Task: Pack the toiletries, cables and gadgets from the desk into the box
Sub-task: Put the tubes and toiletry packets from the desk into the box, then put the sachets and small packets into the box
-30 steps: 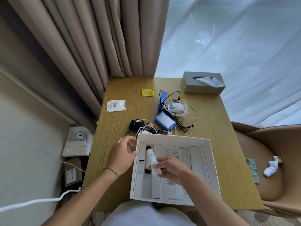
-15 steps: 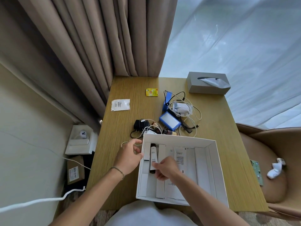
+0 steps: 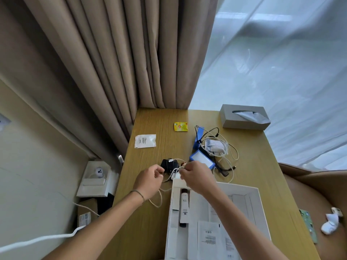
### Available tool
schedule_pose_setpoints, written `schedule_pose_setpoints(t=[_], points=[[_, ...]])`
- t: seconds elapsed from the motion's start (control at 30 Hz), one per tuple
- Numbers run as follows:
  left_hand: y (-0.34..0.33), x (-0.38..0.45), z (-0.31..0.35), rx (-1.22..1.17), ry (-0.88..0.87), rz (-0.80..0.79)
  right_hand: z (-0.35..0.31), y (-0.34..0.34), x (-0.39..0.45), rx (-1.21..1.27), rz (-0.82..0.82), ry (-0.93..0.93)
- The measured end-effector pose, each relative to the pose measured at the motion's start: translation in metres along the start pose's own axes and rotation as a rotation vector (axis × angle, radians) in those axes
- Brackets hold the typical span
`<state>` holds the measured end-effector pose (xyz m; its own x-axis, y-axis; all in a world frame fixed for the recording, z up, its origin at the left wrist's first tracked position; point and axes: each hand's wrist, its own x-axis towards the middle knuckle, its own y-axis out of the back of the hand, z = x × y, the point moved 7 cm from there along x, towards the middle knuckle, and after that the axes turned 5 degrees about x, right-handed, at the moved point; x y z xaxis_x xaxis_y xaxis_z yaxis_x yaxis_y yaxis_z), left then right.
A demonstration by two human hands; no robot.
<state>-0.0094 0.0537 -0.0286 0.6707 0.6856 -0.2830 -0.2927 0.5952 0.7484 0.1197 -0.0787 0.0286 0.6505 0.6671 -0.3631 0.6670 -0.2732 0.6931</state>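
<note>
The white box [image 3: 260, 209] sits at the desk's near edge, holding a white tube with dark caps [image 3: 184, 207] along its left side and flat white packets. Just beyond its far left corner my left hand [image 3: 149, 182] and my right hand [image 3: 197, 177] both pinch a white cable [image 3: 157, 200] that loops down the desk beside the box. A black charger [image 3: 168, 164] lies right behind my fingers. Further back lie a blue-framed gadget [image 3: 201, 160], a blue case [image 3: 198, 137] and a tangle of white cables with a white adapter [image 3: 216, 147].
A white sachet [image 3: 145, 141] and a yellow tea bag [image 3: 180, 126] lie on the far desk, a grey tissue box [image 3: 244, 117] at the back right. A black comb [image 3: 222, 168] lies by the cables. Curtains hang behind; a brown chair [image 3: 309, 194] stands right.
My right hand let go of the tube, which now lies in the box, and moved up to the cable by the charger. My left hand left the box rim and took the cable.
</note>
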Motion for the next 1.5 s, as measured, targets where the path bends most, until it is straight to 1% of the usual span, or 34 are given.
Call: schedule_pose_setpoints(t=[0.17,0.37,0.47,0.63,0.77,0.9,1.03,1.1,1.17,1.27,1.4,1.5], points=[[0.02,0.049,-0.005,0.065,0.016,0.04,-0.006,0.005,0.029,0.052,0.011,-0.038],[0.039,0.118,-0.02,0.222,-0.012,0.07,-0.018,-0.001,0.078,0.058,0.03,-0.039],[0.041,0.157,-0.03,0.305,-0.031,0.047,-0.019,-0.005,0.104,0.079,0.043,-0.047],[0.036,0.214,-0.052,0.513,-0.042,-0.017,-0.019,-0.014,0.151,0.124,0.079,-0.089],[0.025,0.237,-0.07,0.639,-0.053,-0.061,-0.018,-0.019,0.182,0.066,0.092,-0.093],[0.015,0.245,-0.074,0.704,-0.113,-0.073,-0.015,-0.016,0.214,-0.051,0.138,-0.072],[0.014,0.25,-0.072,0.674,-0.148,-0.08,-0.015,-0.017,0.245,-0.226,0.139,-0.022],[0.016,0.249,-0.073,0.616,-0.154,-0.052,-0.012,-0.018,0.261,-0.295,0.135,-0.01],[0.021,0.246,-0.075,0.504,-0.128,0.007,-0.007,-0.02,0.277,-0.337,0.128,-0.001],[0.027,0.24,-0.078,0.321,-0.037,0.051,-0.002,-0.025,0.3,-0.418,0.119,0.03],[0.029,0.226,-0.081,0.01,0.048,0.13,-0.001,-0.026,0.327,-0.532,0.152,0.068],[0.032,0.21,-0.083,-0.225,0.109,0.146,0.005,-0.029,0.342,-0.564,0.146,0.067]])
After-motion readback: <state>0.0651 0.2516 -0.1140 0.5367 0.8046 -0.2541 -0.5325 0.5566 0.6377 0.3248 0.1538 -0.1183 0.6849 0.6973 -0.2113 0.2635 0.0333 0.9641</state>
